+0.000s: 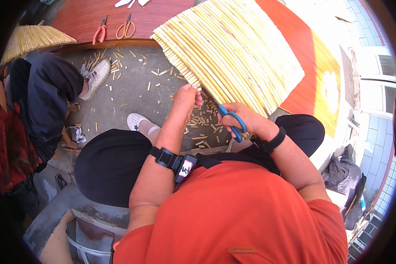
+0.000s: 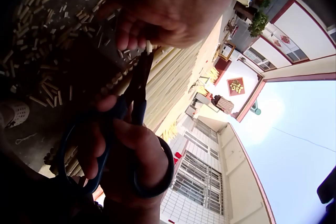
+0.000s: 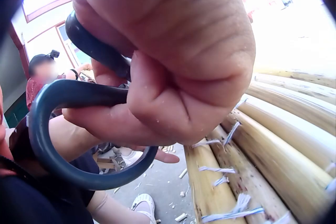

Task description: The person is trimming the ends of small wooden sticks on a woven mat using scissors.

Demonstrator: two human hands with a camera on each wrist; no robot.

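Observation:
A mat of pale yellow stalks (image 1: 233, 48), tied side by side with string (image 3: 220, 170), lies across the table with its cut edge toward me. My right hand (image 1: 245, 117) grips blue-handled scissors (image 1: 233, 118), fingers and thumb through the loops. In the left wrist view the dark blades (image 2: 139, 77) are parted and reach up to the mat's edge. At that same edge, my left hand (image 1: 188, 97) pinches a short stalk end (image 2: 149, 48) between thumb and fingers, right by the blade tips.
Red-handled pliers (image 1: 100, 33) and a second pair of scissors (image 1: 126, 29) lie on the red-brown table (image 1: 158, 13). Several cut stalk pieces (image 1: 202, 119) litter the floor under my hands. Another person's leg (image 1: 53, 88) and a second stalk mat (image 1: 39, 39) are at the left.

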